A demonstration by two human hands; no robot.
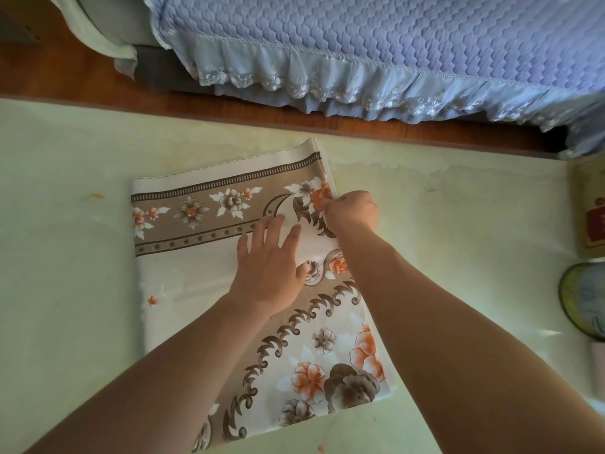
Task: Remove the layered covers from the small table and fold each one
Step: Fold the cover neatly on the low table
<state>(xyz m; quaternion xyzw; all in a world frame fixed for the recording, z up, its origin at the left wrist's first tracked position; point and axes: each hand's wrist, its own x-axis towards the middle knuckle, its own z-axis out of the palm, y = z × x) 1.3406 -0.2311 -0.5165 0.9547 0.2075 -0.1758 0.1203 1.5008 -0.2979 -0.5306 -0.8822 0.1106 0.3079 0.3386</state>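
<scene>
The left hand [268, 273] lies flat on the folded cover [203, 244], fingers straight and spread, pressing the cloth down near its middle. The right hand [352, 211] is curled, pinching the cover's right edge toward its far corner, where several layers of cloth stack together. Both bare forearms reach in from the near edge.

The cover is a cream fabric folded into a rough rectangle, printed with orange and brown flowers, brown scrollwork and a tan band edged with a dotted stripe. It lies on the small table [65, 224], about midway between the left and right edges, its near end running toward the near edge and partly hidden under the left forearm. The table's surface is pale green and glossy.

At the right edge, a yellowish box [589, 208] with a red mark and a round dark-rimmed object [582, 299] are cut off by the frame; what they are is unclear. Beyond the far edge runs a wooden floor [49, 73], then a sofa under a quilted lavender throw [393, 37] with lace trim.
</scene>
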